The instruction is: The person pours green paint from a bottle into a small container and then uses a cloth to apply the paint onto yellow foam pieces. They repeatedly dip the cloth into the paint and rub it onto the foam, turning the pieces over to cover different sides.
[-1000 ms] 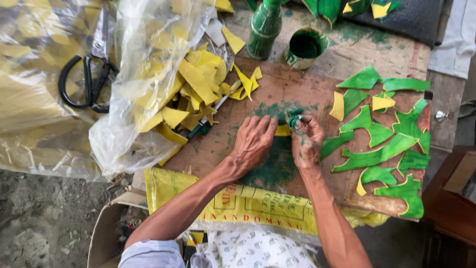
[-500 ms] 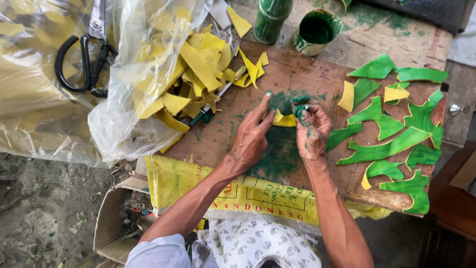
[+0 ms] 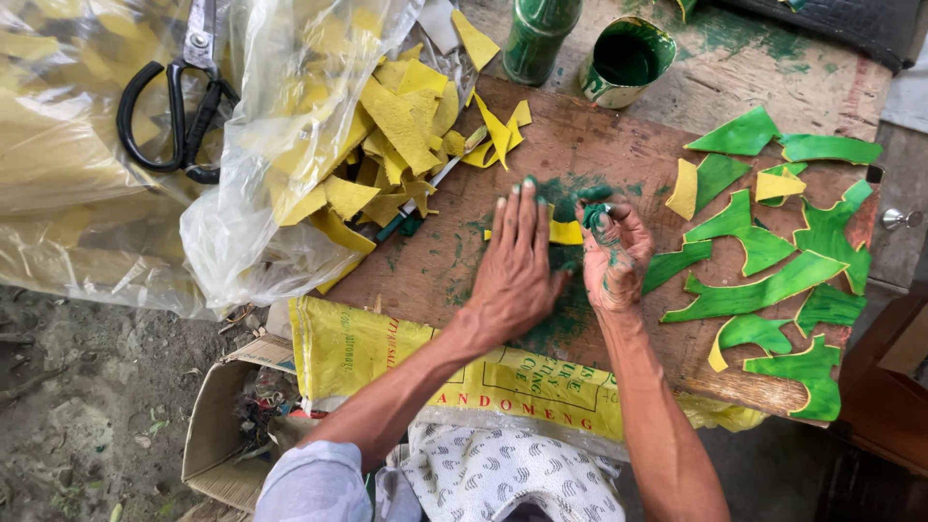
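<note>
My left hand lies flat, fingers together, pressing a yellow scrap piece onto the wooden board. My right hand, smeared with green paint, is closed around a small green-stained dabber right beside that scrap. A dark green paint stain spreads on the board under and beyond both hands. Several green-painted pieces lie spread to the right of my right hand.
A heap of yellow scraps spills from a clear plastic bag at the left. Black-handled scissors rest on the bag. A green paint cup and green bottle stand at the far edge. A cardboard box sits below.
The view has shifted slightly. My left hand has flattened more fully over the yellow scrap; my right hand stays beside it with the dabber, moving a little.
</note>
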